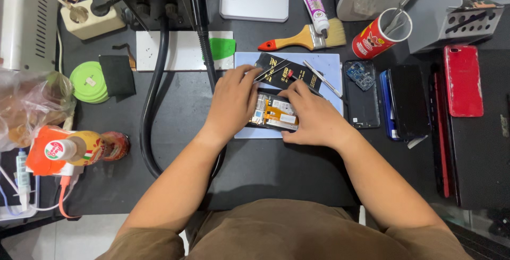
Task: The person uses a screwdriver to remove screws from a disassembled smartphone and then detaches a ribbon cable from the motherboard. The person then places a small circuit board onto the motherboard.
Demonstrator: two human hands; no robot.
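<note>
Dark work table under even light; pale tiled floor below front edge.

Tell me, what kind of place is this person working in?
Most likely a phone repair bench. Both hands, left hand and right hand, rest on an opened phone with its insides showing. More phones, like the red phone, lie nearby, beside a paintbrush.

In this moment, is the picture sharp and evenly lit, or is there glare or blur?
Head view: even light from above, soft shadows; both hands, left and right, and the opened phone are sharp; mild glare on the red phone; edges bend slightly.
</note>
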